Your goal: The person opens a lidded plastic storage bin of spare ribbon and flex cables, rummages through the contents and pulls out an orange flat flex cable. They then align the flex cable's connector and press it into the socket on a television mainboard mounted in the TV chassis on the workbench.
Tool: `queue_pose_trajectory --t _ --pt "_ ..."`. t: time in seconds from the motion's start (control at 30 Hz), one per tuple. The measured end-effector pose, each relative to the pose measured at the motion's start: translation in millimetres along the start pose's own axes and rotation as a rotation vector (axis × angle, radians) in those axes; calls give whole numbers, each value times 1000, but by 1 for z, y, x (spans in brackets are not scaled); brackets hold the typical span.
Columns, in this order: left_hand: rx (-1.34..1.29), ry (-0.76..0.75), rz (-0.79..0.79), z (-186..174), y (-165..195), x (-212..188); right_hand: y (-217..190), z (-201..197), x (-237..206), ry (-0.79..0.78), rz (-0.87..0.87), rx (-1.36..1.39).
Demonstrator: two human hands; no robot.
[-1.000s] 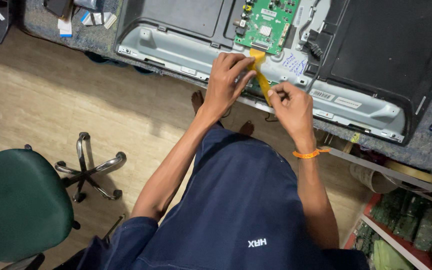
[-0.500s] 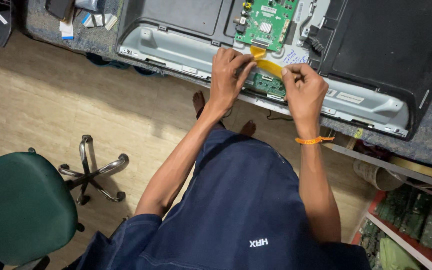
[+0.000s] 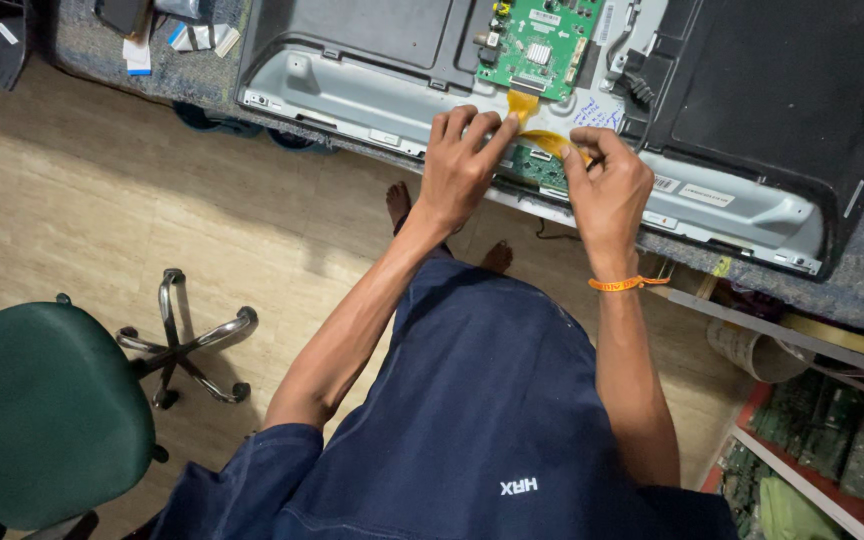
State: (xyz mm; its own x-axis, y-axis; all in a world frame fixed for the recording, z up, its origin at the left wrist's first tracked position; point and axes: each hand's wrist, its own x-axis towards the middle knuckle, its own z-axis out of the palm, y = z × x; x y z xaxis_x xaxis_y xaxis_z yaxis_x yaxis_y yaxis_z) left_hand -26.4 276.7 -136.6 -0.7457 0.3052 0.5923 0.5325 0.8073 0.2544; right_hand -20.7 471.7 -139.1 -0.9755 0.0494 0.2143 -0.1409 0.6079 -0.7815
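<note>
- The open panel [image 3: 372, 85] on the tabletop [image 3: 102, 45] held a green board [image 3: 542, 40].
- My left hand [image 3: 462, 165] and right hand [image 3: 607, 185] both pinched the yellow ribbon [image 3: 542, 140], arms stretched forward.

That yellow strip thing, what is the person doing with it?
A person stands at a workbench over an opened flat screen lying face down. Both hands pinch a yellow ribbon cable that runs down from the green circuit board. The left hand holds it near the board with its fingers, and the right hand holds the lower end. A green swivel chair stands on the floor behind.
</note>
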Motion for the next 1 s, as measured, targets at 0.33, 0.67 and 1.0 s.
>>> queue_pose_trajectory --t 0.33,0.67,1.0 --pt "-225 127 -231 -1 3 -6 2 1 -5 -5 -20 24" --pt "-939 1 -791 4 8 -9 -4 18 -27 -413 417 559" --pt "-896 -57 -789 3 3 -5 -26 37 -14 -172 219 575"
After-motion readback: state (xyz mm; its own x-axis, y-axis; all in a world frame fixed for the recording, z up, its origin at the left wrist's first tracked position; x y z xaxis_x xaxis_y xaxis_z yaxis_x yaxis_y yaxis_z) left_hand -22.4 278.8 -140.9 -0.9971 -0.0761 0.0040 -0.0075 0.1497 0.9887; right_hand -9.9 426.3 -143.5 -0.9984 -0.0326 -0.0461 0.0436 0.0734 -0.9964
